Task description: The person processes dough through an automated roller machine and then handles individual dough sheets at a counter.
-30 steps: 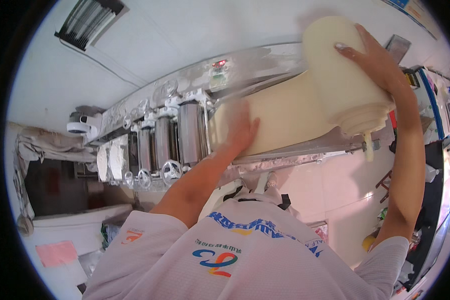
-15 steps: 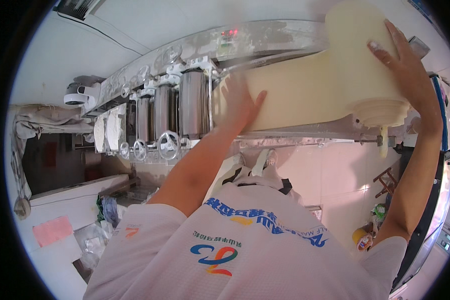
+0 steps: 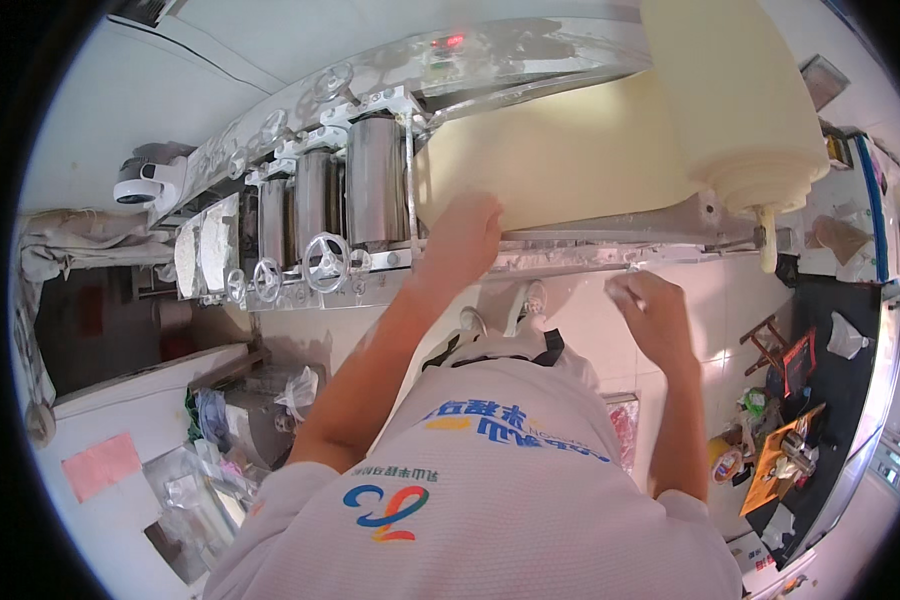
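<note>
While my left hand (image 3: 462,235) lies flat and spread on the near edge of the pale dough sheet (image 3: 560,160), I see my right hand (image 3: 653,318) hanging free below the machine's metal rail (image 3: 610,250), fingers loosely curled, holding nothing that I can make out. The sheet runs rightward across the machine bed and winds onto a thick dough roll (image 3: 735,95) at far right; the roll's top is cut off by the picture edge. Left of the sheet stands a row of steel rollers (image 3: 375,180) with small handwheels (image 3: 327,262) below them, and a red indicator light (image 3: 450,42) glows on the far housing. My white shirt (image 3: 490,500) fills the near middle and hides whatever lies beneath the machine there. Near left: clutter of plastic bags (image 3: 205,470), hard to sort out. Right: a dark table (image 3: 855,400) with small items, too bent by the lens to identify. I cannot see my left fingertips' contact clearly.
</note>
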### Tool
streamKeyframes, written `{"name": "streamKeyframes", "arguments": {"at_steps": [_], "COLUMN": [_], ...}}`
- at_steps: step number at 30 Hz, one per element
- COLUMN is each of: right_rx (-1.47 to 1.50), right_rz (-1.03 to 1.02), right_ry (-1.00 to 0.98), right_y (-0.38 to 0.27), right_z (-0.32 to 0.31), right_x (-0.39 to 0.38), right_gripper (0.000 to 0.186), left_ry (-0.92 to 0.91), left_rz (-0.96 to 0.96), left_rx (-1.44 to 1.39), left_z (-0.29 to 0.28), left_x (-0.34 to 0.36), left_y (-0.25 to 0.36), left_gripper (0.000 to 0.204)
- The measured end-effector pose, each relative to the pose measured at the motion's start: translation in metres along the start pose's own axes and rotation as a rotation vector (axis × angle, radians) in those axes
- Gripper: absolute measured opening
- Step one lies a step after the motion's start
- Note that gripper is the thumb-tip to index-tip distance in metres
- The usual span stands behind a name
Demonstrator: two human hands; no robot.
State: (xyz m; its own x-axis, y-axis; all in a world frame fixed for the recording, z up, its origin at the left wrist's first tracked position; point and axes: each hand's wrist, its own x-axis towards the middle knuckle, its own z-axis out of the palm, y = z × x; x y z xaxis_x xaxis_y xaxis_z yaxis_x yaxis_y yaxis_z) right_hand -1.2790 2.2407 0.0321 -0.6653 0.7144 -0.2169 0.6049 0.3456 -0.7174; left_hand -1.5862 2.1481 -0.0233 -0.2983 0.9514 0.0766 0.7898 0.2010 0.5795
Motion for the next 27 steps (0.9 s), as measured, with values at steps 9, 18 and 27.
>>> {"name": "streamKeyframes", "arguments": {"at_steps": [9,18,27], "right_rx": [-0.646,-0.191,-0.160], "right_rz": [-0.043,0.102,0.383], "right_ry": [0.443,0.726,0.798], "right_y": [0.164,0.176,0.188], "right_z": [0.137,0.145,0.151], "right_x": [0.102,0.148,0.173], "right_gripper": [0.015,0.025,0.022], "left_ry": [-0.021,0.029,0.090], "left_rz": [0.386,0.379,0.406], "left_rx": [0.070,-0.075,-0.058], "left_z": [-0.053,-0.050,-0.049], "left_x": [-0.065,-0.071,-0.074], "left_y": [-0.009,-0.026,-0.043], "left_gripper": [0.017,0.013,0.017]}}
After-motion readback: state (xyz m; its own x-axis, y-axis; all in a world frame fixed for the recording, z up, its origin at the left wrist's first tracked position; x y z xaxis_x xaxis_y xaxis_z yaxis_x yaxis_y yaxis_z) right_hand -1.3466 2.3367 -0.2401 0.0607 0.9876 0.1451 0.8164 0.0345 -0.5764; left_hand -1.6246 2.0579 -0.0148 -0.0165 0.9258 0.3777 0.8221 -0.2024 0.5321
